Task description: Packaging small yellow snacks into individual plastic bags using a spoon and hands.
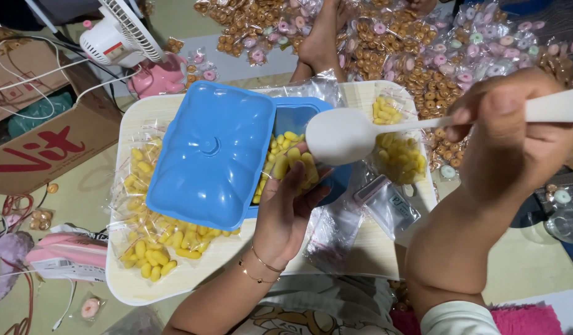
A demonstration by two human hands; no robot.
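Fingers (485,102) of the right hand (516,133) pinch a white plastic spoon (348,133), its bowl hovering over the open blue box (293,121). Left hand (286,208) curls around a small clear bag (293,164) of yellow snacks at the box's rim. Blue lid (212,152) lies at nine o'clock of the box, on the tray (373,248). Filled yellow packets (150,248) lie at seven o'clock.

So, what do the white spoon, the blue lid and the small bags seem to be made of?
The white spoon in the right hand looks like matte plastic: opaque, smooth, no metallic shine. The blue lid seems to be moulded glossy plastic, with soft highlights and rounded edges. The small bags look like thin clear plastic film: the yellow pieces show through, and the film crinkles and glints.
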